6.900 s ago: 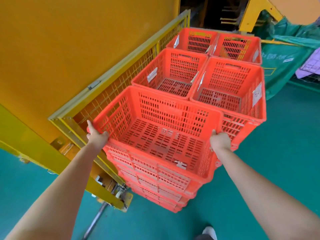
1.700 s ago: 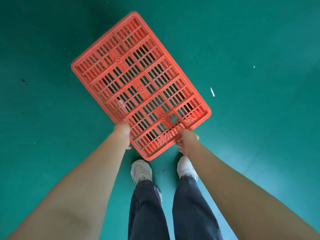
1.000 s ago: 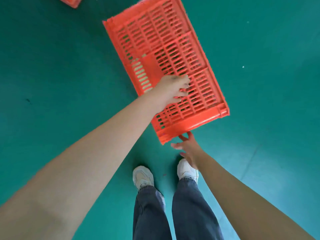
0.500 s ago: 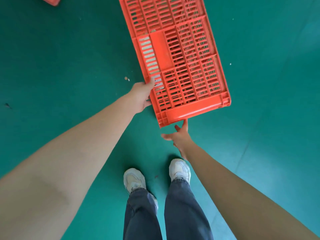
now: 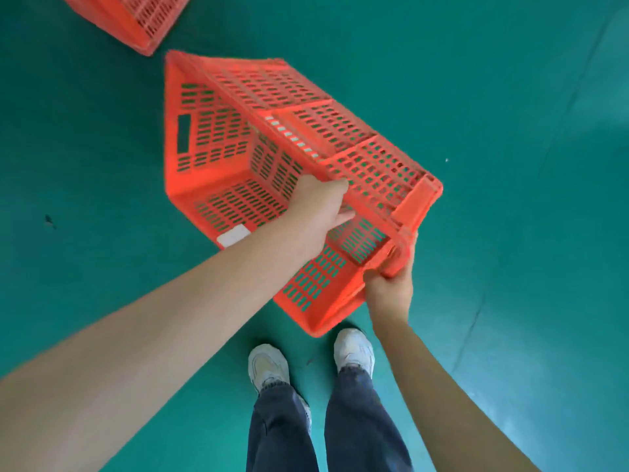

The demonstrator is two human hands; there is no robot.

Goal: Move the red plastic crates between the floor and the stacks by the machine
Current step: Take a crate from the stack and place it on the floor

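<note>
Person is holding red slotted plastic crate (image 5: pixel 218 131) tilted at centre: L hand (image 5: pixel 316 206) fingers curling over long rim, R hand (image 5: pixel 391 287) fingers wrapping 5 o'clock corner; 2nd red crate (image 5: pixel 136 15) at 11 o'clock

I see the crate (image 5: pixel 306 131) as rigid red plastic, its slotted walls smooth with a dull sheen. The green floor (image 5: pixel 510 131) looks smooth, faintly glossy. The trousers (image 5: pixel 357 420) read as dark matt denim cloth.

Smooth teal-green floor (image 5: pixel 510 97), glossy; dark scuff (image 5: pixel 50 220) at left, white speck (image 5: pixel 446 160) at right, faint seam line (image 5: pixel 476 321) lower right
</note>
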